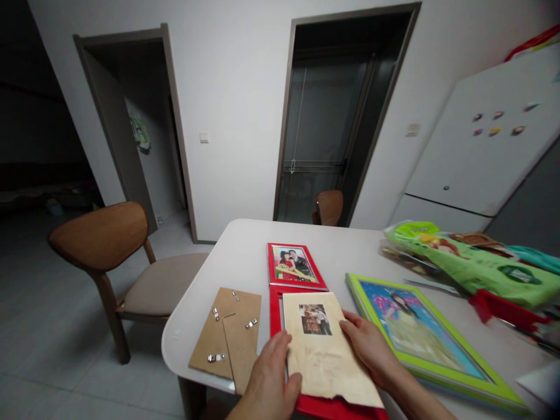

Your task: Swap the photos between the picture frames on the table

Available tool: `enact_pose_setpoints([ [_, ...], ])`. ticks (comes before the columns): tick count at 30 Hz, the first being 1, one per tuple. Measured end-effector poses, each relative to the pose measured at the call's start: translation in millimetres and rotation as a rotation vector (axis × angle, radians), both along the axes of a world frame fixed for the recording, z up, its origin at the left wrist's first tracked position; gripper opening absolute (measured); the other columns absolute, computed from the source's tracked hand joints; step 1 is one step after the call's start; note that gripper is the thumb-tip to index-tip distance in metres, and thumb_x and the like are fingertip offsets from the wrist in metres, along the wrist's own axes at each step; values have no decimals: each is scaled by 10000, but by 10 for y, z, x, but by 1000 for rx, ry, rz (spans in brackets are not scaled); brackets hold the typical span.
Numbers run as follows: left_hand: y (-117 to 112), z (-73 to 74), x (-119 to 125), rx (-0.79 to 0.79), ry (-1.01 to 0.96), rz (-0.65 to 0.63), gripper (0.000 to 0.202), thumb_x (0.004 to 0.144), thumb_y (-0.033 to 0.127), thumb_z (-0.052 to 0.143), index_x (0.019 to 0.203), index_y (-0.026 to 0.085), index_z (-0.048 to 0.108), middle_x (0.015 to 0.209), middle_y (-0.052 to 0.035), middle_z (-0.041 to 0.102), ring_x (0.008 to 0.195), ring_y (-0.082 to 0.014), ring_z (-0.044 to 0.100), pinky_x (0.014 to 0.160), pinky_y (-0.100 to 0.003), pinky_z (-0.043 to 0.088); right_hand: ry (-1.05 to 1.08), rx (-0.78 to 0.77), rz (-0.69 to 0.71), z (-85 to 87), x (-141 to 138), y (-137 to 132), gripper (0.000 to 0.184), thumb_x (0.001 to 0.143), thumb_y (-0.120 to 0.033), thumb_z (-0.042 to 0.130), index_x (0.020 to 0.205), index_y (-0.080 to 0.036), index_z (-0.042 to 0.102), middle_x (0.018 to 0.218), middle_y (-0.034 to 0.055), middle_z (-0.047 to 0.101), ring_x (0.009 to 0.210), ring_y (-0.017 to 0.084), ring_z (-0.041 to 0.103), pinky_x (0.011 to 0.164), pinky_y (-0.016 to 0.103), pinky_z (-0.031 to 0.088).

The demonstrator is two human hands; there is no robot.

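The left hand's fingers (286, 385) and right hand's fingers (352, 326) grip opposite edges of a light, limp paper sheet (328, 364), which lies between them on a red picture frame (275, 321), best held by those edges.

The left hand (269, 379) and right hand (365, 347) touch opposite edges of a yellowed paper sheet (326, 367) bearing a small photo, which lies over an open red frame (275, 318) at the desk's (345, 248) near edge. Left of the sheet lies a cardboard backing (223, 332) with metal clips. Farther away is a smaller red frame (295, 267) with a couple's photo. To the right lie a large green frame (420, 332) and a green plastic bag (468, 274). A wooden chair (126, 256) stands left of the desk.
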State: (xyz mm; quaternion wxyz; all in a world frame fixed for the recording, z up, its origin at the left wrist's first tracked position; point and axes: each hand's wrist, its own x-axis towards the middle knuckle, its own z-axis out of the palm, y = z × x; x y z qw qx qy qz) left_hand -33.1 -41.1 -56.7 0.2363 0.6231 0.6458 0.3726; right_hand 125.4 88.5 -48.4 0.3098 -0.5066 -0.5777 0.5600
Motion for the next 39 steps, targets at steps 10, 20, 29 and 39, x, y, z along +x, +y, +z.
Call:
enact_pose_setpoints([
  [10,27,-158,-12,65,186,-57,554,608,145,496,1155,78,437,1228,-159,424,1129,-273,377,950,-431,311,-454,393,52,-29,-66,80,361,711,-260,344,970,-132,561,882,76,654,757,184,603,639,244,426],
  [20,90,72,58,-11,279,-12,489,617,138,474,1105,110,493,1139,-131,511,1058,-264,435,922,-418,329,-1027,735,62,-128,-69,14,310,772,-350,334,874,-162,559,811,101,569,684,220,562,550,292,359],
  [29,-386,93,-785,-246,396,108,699,561,240,606,1209,111,378,1320,-149,267,1213,-271,229,991,-420,201,-605,789,362,35,-553,-531,297,770,-281,388,996,-178,552,954,87,545,886,189,484,775,286,344],
  [39,-615,-342,-1330,50,513,193,561,527,194,695,1065,193,534,1168,-116,500,1072,-271,453,895,-397,386,-503,733,512,-64,-1286,-1101,601,536,-283,618,1111,-219,452,1088,87,439,997,266,371,846,397,305],
])
